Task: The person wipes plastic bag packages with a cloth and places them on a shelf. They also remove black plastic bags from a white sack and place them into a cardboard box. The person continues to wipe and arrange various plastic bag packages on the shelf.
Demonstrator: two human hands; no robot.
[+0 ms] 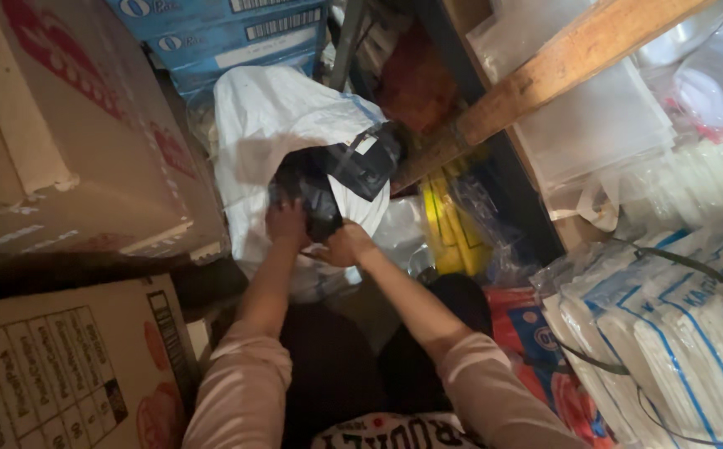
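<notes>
Two pink sleeves come up from the bottom of the view, the forearms narrowing toward one spot. On the left stand stacked cardboard boxes (70, 150), close against the left arm. Next to them the left hand (285, 223) is curled shut on the lower left edge of a black plastic bag (328, 179). The right hand (346, 245) closes on the same bag just beside it, a little lower and nearer the body, so the two grips almost touch. From both grips the bag runs up and to the right, its long axis slanting toward a wooden beam (561, 62), and it rests on a white sack (270, 116) behind it. What sits inside the bag cannot be told; it looks bulky and boxy, though the light is dim. To the right lie bundles of white plastic packets (678, 324).
</notes>
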